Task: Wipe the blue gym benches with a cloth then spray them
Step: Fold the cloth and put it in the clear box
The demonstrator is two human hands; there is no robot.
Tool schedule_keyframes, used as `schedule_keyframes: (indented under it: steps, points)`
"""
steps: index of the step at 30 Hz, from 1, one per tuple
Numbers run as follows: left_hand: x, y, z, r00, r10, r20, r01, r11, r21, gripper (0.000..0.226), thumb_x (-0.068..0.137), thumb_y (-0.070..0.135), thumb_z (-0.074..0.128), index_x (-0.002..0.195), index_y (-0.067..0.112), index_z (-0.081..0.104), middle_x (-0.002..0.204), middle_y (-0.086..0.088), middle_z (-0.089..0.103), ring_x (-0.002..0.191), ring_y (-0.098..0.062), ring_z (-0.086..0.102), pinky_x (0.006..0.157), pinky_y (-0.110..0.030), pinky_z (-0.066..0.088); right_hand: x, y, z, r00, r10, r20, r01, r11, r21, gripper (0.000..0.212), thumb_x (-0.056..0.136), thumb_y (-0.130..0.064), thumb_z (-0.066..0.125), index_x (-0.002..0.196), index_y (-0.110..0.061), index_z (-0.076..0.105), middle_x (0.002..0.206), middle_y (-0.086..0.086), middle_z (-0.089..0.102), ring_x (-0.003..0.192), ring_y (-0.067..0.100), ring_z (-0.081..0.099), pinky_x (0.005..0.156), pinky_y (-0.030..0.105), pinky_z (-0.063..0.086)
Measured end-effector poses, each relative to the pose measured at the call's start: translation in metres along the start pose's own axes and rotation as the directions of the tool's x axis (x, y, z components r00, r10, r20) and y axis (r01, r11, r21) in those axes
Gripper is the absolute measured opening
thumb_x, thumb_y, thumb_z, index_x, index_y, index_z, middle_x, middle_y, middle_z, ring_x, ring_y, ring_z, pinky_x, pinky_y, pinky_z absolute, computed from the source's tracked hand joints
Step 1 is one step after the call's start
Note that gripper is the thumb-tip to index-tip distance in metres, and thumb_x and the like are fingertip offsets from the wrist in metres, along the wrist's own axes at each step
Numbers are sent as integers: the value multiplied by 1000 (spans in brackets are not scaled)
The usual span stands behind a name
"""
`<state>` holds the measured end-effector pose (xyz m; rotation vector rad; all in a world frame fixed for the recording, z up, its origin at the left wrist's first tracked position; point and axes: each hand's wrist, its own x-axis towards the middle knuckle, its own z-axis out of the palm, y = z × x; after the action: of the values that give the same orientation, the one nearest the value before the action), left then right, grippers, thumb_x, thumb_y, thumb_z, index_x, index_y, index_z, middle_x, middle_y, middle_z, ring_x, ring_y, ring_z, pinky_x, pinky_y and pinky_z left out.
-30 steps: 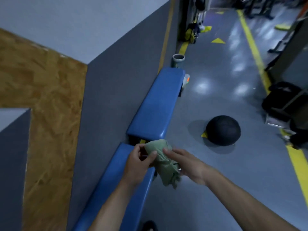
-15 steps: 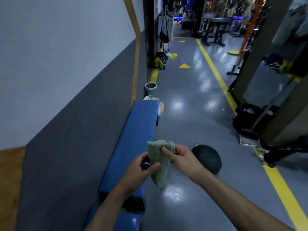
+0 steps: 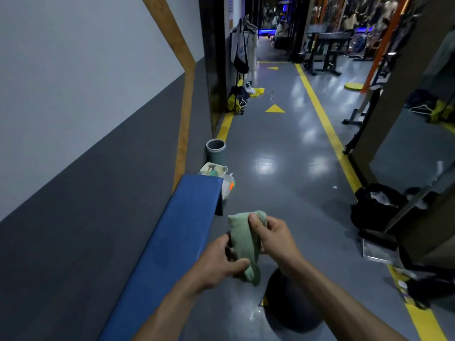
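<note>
Head view: green cloth [image 3: 242,238] held in the air just right of the blue desk [image 3: 172,244], left hand [image 3: 219,263] pinching its lower end, right hand [image 3: 272,236] gripping its top. Dark ball [image 3: 290,308] on grey floor [image 3: 283,153] below.

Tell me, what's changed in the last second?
The person's gaze lifted from the near bench down the corridor, and the ball now lies below the hands. Both the left hand and right hand still hold the cloth beside the bench.
</note>
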<state>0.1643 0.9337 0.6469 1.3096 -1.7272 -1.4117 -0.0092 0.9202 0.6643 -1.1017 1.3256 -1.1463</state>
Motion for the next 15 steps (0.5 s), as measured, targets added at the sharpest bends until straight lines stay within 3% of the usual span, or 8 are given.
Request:
schedule_keyframes:
  steps: [4,7,10,15]
  points:
    - [81,10,-22,1000,-2,-8,1,998,-55,37,84,33,79,117,25,66,106,-2,73,93,-16,70,76,-33,59,80,-11,-16,1000,20,9,-21,999,44,31,98,-34,61,95,-5,73,71,-1,69,65,10,61,54,26,49]
    - [144,12,-34,1000,-13,-25,9,991,-134,26,95,24,69,119,13,66,108,0,75,99,-11,71,79,-24,54,142,-14,-26,996,64,58,-68,995,69,28,99,-33,61,101,-7,72,76,2,72,63,9,64,51,25,49]
    - [203,2,-53,999,-33,6,34,987,-154,22,98,18,64,119,11,65,99,5,75,86,0,69,68,-14,49,202,-15,-28,971,135,195,-136,991,-8,22,93,-25,70,110,-10,70,98,12,77,81,18,72,67,34,59]
    - [337,-24,-107,996,-80,32,85,975,-207,28,99,13,61,127,10,60,112,-4,76,107,-19,72,87,-30,56,329,-11,-18,932,257,256,-240,966,-95,37,87,-13,77,120,-21,62,110,6,75,91,16,72,77,42,59]
